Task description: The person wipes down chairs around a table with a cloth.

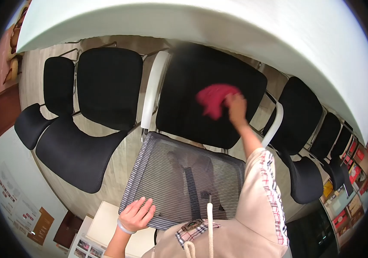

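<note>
A crumpled red cloth (216, 99) lies against the black seat (184, 94) of the middle chair. My right hand (236, 109) is closed on the cloth's right side, slightly blurred, with the arm stretched forward. Below that seat stands the chair's grey mesh backrest (171, 172). My left hand (137, 215) rests on the lower left edge of the backrest, its fingers spread and holding nothing. White armrests (155, 92) flank the seat on both sides.
A long white table (192, 19) curves across the top. More black chairs (109, 88) stand left and right of the middle one. Shelves with colourful items (356, 172) are at the far right, and a white wall board (14, 189) is at the left.
</note>
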The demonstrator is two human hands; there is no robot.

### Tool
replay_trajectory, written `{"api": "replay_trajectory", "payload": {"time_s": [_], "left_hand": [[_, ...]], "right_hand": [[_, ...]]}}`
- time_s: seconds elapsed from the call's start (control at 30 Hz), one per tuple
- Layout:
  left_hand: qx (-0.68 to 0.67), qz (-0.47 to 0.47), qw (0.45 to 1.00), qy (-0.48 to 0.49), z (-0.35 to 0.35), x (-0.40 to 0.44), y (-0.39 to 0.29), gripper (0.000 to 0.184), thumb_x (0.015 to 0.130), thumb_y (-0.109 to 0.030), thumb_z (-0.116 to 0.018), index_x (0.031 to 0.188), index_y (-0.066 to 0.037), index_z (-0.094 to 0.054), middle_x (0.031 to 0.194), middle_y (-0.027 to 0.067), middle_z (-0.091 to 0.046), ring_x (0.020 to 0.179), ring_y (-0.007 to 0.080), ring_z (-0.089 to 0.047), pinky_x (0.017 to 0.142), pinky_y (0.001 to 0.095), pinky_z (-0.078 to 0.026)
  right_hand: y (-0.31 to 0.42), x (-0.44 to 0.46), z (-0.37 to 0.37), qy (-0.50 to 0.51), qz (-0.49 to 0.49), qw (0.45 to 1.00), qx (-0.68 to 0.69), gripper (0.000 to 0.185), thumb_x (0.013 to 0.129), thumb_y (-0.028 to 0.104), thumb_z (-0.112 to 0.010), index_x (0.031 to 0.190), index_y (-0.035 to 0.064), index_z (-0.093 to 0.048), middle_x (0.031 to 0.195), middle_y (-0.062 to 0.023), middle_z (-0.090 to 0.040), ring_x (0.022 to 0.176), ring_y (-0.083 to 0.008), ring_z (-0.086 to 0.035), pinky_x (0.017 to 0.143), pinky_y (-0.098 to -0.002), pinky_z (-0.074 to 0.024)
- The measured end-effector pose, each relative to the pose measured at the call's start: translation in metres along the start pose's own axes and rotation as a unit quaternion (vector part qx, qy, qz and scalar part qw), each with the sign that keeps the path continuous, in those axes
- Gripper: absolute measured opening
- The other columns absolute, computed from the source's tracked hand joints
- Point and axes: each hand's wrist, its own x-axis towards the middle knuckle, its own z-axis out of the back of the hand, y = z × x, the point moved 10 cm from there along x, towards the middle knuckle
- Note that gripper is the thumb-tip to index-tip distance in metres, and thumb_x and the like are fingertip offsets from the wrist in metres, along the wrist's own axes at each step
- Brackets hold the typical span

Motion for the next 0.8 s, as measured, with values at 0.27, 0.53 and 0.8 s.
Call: {"api": "replay_trajectory", "payload": {"time_s": [0.27, 0.53, 0.8], "left_hand": [[-0.001, -0.003, 1.0, -0.007, 0.002, 0.001, 0.001, 0.016, 0.069, -0.016, -0.054, 0.081, -0.012, -0.063, 0.095, 0.0045, -0.064, 0.088, 0.0216, -0.061, 0.07, 0.0289, -0.048], [-0.005, -0.002, 1.0, -0.024, 0.003, 0.005, 0.001, 0.02, 0.065, -0.018, -0.053, 0.082, -0.012, -0.064, 0.096, 0.0049, -0.064, 0.088, 0.0209, -0.061, 0.071, 0.0289, -0.048], [0.0, -0.011, 0.998, -0.067, 0.008, 0.012, 0.0, 0.012, 0.069, -0.013, -0.054, 0.078, -0.011, -0.062, 0.09, 0.0038, -0.064, 0.084, 0.0201, -0.061, 0.07, 0.027, -0.05]], "right_hand": [[0.001, 0.016, 0.006, -0.1, -0.127, 0.985, 0.063, 0.034, 0.073, 0.004, -0.05, 0.107, 0.0048, -0.047, 0.103, -0.0263, -0.041, 0.096, -0.0436, -0.042, 0.083, -0.0474, -0.0364], [0.066, -0.144, -0.044, 0.228, 0.223, 0.944, 0.087, 0.027, 0.075, 0.014, -0.049, 0.102, 0.0167, -0.053, 0.105, -0.0128, -0.045, 0.102, -0.0316, -0.044, 0.083, -0.0428, -0.04], [0.106, -0.11, -0.124, 0.262, -0.078, 0.944, 0.184, 0.026, 0.071, 0.008, -0.05, 0.096, 0.005, -0.054, 0.098, -0.0175, -0.053, 0.093, -0.0335, -0.051, 0.077, -0.0402, -0.0427]]}}
